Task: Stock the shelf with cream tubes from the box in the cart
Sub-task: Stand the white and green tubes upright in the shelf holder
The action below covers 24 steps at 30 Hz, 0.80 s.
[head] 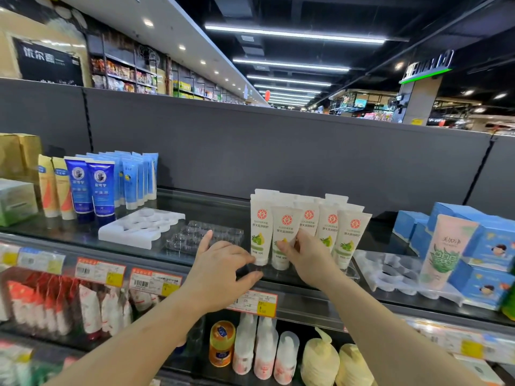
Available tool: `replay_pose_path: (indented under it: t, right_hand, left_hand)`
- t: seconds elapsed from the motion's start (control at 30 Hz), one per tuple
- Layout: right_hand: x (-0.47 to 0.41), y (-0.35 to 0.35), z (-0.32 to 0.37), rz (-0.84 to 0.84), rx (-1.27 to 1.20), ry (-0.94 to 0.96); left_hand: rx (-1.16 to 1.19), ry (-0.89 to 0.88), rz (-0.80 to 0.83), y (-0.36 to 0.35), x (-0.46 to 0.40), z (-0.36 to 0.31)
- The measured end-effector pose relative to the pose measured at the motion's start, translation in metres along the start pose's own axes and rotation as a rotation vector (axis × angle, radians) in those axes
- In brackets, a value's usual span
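Your right hand (pixel 303 256) is at the front row of the white cream tubes (pixel 309 227) on the top shelf (pixel 217 207). Its fingers and thumb pinch one tube (pixel 284 232) low on its body, so this grip is grasping that tube. The tube stands upright on its cap, second from the left in the front row, touching its neighbours on both sides. The group of white tubes stands in rows, cap down, all upright, with more tubes behind the front ones.

Your left hand (pixel 225 263) is just beside the leftmost white tube (pixel 260 235). Its fingers are curved loosely and spread; the fingertips come near the cap of that tube, but I cannot tell if they touch it. This grip holds nothing that I can see, so it is released.

To the left of your left hand lies a clear plastic tray (pixel 192 235), and beside it a white tray (pixel 139 227) with round holes. Further left stand dark blue tubes (pixel 90 188), light blue tubes (pixel 136 179) behind them, and yellow tubes (pixel 54 188). On the right side of the shelf another clear tray (pixel 390 271) lies, with a pink tube (pixel 443 249) and blue boxes (pixel 479 246) near it. Price labels (pixel 154 281) hang on the front edge of the shelf. On the lower shelf you see pump bottles (pixel 264 346) and an orange jar (pixel 222 342). The box and the cart are not in the view.
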State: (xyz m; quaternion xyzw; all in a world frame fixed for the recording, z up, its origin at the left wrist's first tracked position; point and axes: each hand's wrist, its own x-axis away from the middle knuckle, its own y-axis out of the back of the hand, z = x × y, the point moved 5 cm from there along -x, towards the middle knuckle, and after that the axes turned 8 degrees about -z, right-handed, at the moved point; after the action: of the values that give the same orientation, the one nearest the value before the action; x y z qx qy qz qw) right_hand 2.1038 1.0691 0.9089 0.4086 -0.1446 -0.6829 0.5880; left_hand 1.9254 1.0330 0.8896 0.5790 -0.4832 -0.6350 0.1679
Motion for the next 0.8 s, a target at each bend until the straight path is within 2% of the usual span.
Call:
replay_pose_path:
  t: [0.2,0.33,0.4,0.6,0.7,0.8]
  right_hand:
    - [0.006,0.002,-0.001,-0.066,-0.052,-0.03]
    - [0.029,0.024,0.006,-0.412,-0.255,-0.035]
    - [0.043,0.023,0.027,-0.457,-0.279,0.041]
    - [0.062,-0.048,0.1,-0.161,-0.214,0.197]
    - [0.063,-0.097,0.145,-0.066,-0.125,0.288]
    - [0.076,-0.174,0.207,0.147,0.078,0.407]
  left_hand:
    - [-0.024,0.008,0.025,0.003,0.001,-0.004]
    - [-0.003,0.038,0.021,0.01,0.001,-0.001]
    - [-0.003,0.062,-0.034,0.02,0.005,0.005]
    - [-0.059,0.144,-0.059,0.057,0.041,0.045]
    - [-0.117,0.238,-0.023,0.082,0.077,0.095]
    - [-0.229,0.348,0.051,0.115,0.132,0.162]
